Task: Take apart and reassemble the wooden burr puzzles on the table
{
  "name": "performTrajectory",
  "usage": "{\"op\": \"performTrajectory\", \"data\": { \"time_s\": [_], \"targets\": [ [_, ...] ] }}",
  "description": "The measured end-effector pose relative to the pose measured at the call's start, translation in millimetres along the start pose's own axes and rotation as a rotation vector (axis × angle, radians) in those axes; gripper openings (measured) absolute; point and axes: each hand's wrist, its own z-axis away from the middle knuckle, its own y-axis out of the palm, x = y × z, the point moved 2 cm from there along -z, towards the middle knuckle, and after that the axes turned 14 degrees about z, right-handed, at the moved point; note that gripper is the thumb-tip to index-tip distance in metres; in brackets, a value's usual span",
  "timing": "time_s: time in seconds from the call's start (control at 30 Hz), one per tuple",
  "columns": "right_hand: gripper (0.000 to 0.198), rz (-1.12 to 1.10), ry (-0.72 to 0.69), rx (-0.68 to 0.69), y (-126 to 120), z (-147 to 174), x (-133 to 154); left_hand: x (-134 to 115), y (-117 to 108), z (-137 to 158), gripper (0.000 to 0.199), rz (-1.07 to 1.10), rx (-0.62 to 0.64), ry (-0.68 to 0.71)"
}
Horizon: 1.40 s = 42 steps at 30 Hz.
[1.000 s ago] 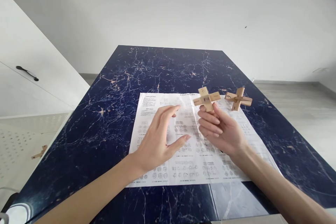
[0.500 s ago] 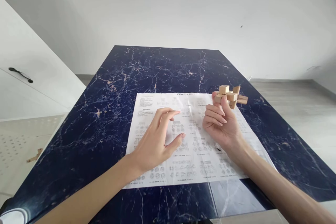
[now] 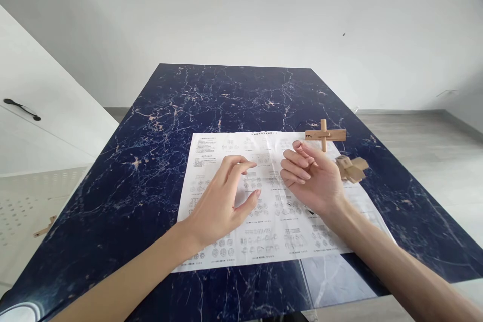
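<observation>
My left hand (image 3: 222, 196) hovers over or rests on the printed sheet (image 3: 264, 256), fingers bent and thumb apart, with nothing in it. To its right, my right hand (image 3: 313, 176) is palm up with curled fingers, the thumb near the index fingertip; nothing shows between them. Just beyond that hand, at the sheet's far right corner, is a wooden cross-shaped piece (image 3: 334, 135) of a flat bar and a round-ended stick. Beside the right hand's thumb side sits a blurred cluster of joined wooden blocks (image 3: 352, 169), partly hidden by the hand.
The sheet carries rows of small diagrams and lies on a dark blue marble-patterned table (image 3: 222, 95). A white cabinet (image 3: 45, 90) with a black handle stands at left. On a pale perforated surface below lies another wooden piece (image 3: 45, 227). A white wall is behind.
The wooden block cluster has left my right hand's fingertips and is now right of the hand. My right hand shifted left and slightly down, uncovering the cross-shaped piece. My left hand barely moved.
</observation>
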Motion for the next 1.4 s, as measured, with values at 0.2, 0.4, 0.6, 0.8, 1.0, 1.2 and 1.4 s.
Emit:
{"op": "performTrajectory", "data": {
  "time_s": [0.2, 0.4, 0.6, 0.8, 1.0, 1.2, 1.4],
  "targets": [
    [0.017, 0.020, 0.033, 0.026, -1.1, -0.9, 0.0, -1.0, 0.3, -1.0, 0.035, -0.007, 0.014, -0.004],
    [0.017, -0.028, 0.064, 0.009, -2.2, -0.3, 0.0, -0.6, 0.2, -1.3, 0.032, -0.017, 0.033, -0.007],
    [0.018, -0.006, 0.058, 0.003, -0.1, -0.4, 1.0, -0.9, 0.2, -1.6, 0.030, -0.019, 0.041, 0.003],
    [0.015, -0.057, 0.072, -0.008, -3.4, -1.8, -0.3, 0.1, 0.4, -0.8, 0.029, -0.012, 0.047, 0.002],
    [0.014, -0.037, 0.067, -0.011, -4.5, -1.5, -0.4, 0.4, 0.5, -1.0, 0.028, -0.014, 0.047, 0.000],
    [0.016, -0.046, 0.067, -0.013, -2.4, -0.8, 0.9, 0.7, 0.2, -0.9, 0.030, -0.019, 0.050, 0.003],
    [0.016, -0.051, 0.076, -0.026, -3.7, -0.3, 0.3, 0.2, 0.4, -1.0, 0.029, -0.017, 0.045, 0.010]
  ]
}}
